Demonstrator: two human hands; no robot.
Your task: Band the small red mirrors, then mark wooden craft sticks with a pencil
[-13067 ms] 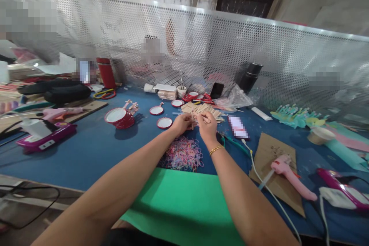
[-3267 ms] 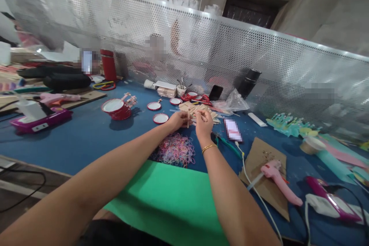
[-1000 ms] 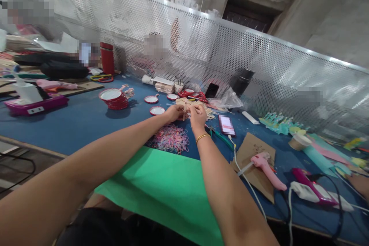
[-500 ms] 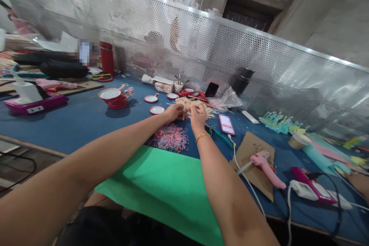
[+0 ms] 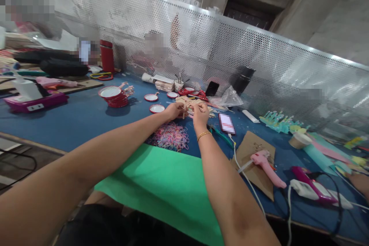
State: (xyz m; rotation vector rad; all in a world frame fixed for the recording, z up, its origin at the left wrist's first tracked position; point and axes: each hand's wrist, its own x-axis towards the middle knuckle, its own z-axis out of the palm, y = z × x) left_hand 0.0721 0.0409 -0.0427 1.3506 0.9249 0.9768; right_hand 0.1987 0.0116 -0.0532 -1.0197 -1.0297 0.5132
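My left hand [image 5: 174,111] is closed around a small, pale wooden stick [image 5: 184,112] that stands roughly upright between its fingertips. Close beside it, my right hand [image 5: 201,113] is pinched, its fingers next to the stick; whatever is in them is too small to make out. Below both hands lies a heap of colourful small rubber bands [image 5: 170,137]. Behind them is a pile of flat wooden sticks [image 5: 187,102], partly hidden by my hands. Round red-rimmed discs, one of them a white-faced disc [image 5: 157,108], lie left of my left hand.
A stack of red-rimmed discs [image 5: 115,100] stands at left. On the right are pliers [image 5: 221,137], a phone [image 5: 226,123] with a cable, and a pink glue gun [image 5: 266,167] on cardboard [image 5: 250,144]. A perforated metal screen [image 5: 196,42] runs along the back. Another person's hand [image 5: 359,182] shows far right.
My right hand has shifted slightly to the right, a little away from the stick. My left hand stays in place with the stick.
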